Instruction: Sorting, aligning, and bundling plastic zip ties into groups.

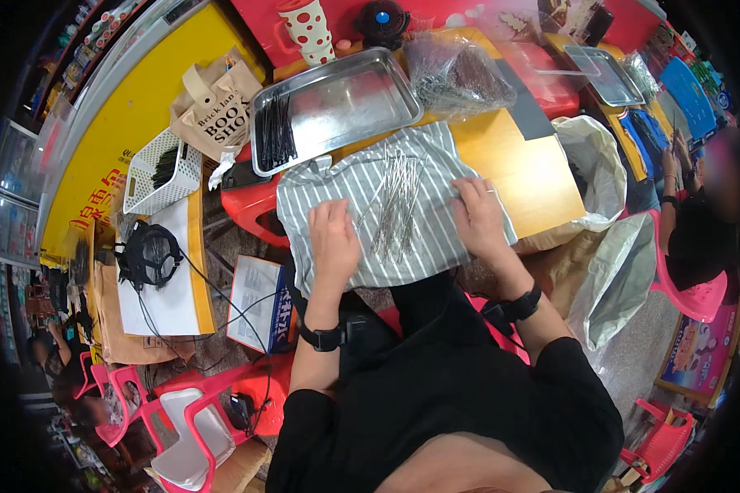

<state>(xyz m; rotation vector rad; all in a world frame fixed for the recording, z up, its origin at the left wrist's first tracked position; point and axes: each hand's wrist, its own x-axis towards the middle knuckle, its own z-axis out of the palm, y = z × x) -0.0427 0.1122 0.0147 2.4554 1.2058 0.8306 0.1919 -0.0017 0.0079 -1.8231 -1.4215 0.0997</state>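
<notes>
A grey-and-white striped cloth point(308, 191) is spread over the near edge of the table and hangs toward my lap. On its middle lies a loose bundle of thin silvery wire-like pieces point(399, 205), some crossing each other. My left hand point(335, 240) rests palm down on the cloth, left of the bundle, its fingers lying close together. To the right of the bundle, my right hand point(478, 218) lies on the cloth near its edge, fingers slightly apart. Neither hand touches the wire pieces. Both fingertips rest on fabric, and my palms are hidden.
Behind the cloth stands a metal tray point(345, 94) with dark thin sticks point(276, 135) at its left. A clear plastic bag point(456, 78) sits beside it. At the left are a white basket point(163, 177) and a paper bag point(219, 103); a white sack point(596, 164) stands at the right, near another person point(699, 222).
</notes>
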